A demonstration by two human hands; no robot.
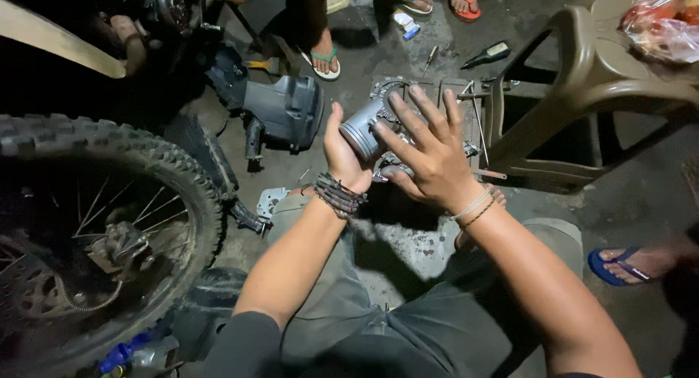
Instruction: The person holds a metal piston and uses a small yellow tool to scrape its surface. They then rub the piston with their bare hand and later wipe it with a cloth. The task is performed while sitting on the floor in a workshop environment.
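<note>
My left hand (pixel 342 156) grips a grey metal cylinder (pixel 362 127), a piston-like engine part, from its left side. My right hand (pixel 428 152) rests over the part's right side with fingers spread, palm against it. Both wrists wear cord bracelets. Under the hands a metal tray (pixel 466 101) with engine parts and tools lies on the concrete floor. My knees in grey shorts show below.
A knobby motorcycle wheel (pixel 109 203) fills the left. A grey plastic housing (pixel 284 112) lies beside it. A brown plastic chair (pixel 590 79) stands at right with a plastic bag (pixel 662 25) on it. Other people's sandalled feet (pixel 324 57) stand behind, another foot (pixel 626 261) at right.
</note>
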